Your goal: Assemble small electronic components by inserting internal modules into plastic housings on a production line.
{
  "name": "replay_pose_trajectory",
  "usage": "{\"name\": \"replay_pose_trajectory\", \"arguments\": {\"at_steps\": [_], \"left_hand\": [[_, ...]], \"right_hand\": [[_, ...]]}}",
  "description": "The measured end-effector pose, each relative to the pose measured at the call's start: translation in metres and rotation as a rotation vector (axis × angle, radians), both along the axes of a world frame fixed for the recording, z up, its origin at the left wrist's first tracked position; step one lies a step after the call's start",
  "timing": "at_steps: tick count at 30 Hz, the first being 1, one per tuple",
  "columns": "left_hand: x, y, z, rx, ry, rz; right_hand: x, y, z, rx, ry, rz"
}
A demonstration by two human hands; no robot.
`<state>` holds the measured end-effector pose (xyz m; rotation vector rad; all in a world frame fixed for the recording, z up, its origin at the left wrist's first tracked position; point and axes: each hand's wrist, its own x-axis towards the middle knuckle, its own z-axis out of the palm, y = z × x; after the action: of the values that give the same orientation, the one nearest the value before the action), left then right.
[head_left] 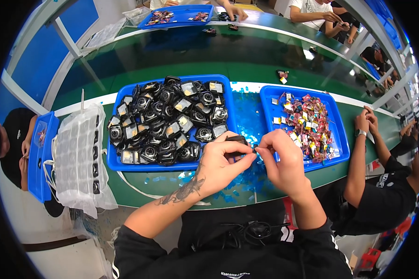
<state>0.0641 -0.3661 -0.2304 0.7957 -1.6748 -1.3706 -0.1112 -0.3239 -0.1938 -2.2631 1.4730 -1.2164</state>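
Note:
Between the two trays, my left hand (219, 162) holds a black watch case (237, 139), gripped in its closed fingers and partly hidden by them. My right hand (284, 160) pinches thumb and forefinger together at the near edge of the case, close to the left fingertips. Whatever small part sits in that pinch is too small to make out. A heap of black watch cases (166, 109) fills the blue tray (231, 107) to the left. On the right, a second blue tray (343, 139) carries a pile of small red, white and yellow parts (309, 125).
Blue film scraps (246, 109) litter the green table (144, 183). A clear compartment sheet (77, 158) with black pieces lies at left. Beyond, a green conveyor surface (181, 56) carries a few parts. Co-workers sit at both sides and across; one forearm (356, 162) is near the right tray.

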Motion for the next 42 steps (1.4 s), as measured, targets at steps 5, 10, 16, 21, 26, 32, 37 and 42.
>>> {"name": "replay_pose_trajectory", "arguments": {"at_steps": [5, 10, 16, 21, 26, 32, 37, 42], "left_hand": [[0.002, -0.002, 0.003, 0.089, 0.071, 0.005], [0.001, -0.003, 0.001, 0.157, 0.143, 0.025], [0.003, -0.005, 0.003, 0.298, 0.174, -0.093], [0.002, -0.003, 0.001, 0.311, 0.269, -0.185], [0.001, -0.007, -0.001, 0.214, 0.319, -0.069], [0.002, -0.006, 0.005, 0.237, 0.317, -0.087], [-0.004, -0.007, 0.006, 0.180, 0.301, -0.144], [0.001, -0.004, 0.004, 0.233, 0.339, -0.039]], "right_hand": [[0.002, 0.011, -0.008, 0.075, -0.123, 0.009], [-0.006, 0.003, -0.008, 0.122, 0.116, -0.110], [-0.005, -0.001, 0.001, 0.306, -0.359, -0.010], [-0.011, 0.000, -0.007, 0.352, -0.733, 0.181], [-0.023, 0.009, 0.000, 0.332, -0.735, 0.044], [-0.003, 0.006, 0.002, 0.340, -0.487, 0.061], [0.001, 0.001, 0.016, 0.178, -0.252, -0.010], [0.006, 0.001, 0.013, 0.148, -0.225, 0.022]]}}
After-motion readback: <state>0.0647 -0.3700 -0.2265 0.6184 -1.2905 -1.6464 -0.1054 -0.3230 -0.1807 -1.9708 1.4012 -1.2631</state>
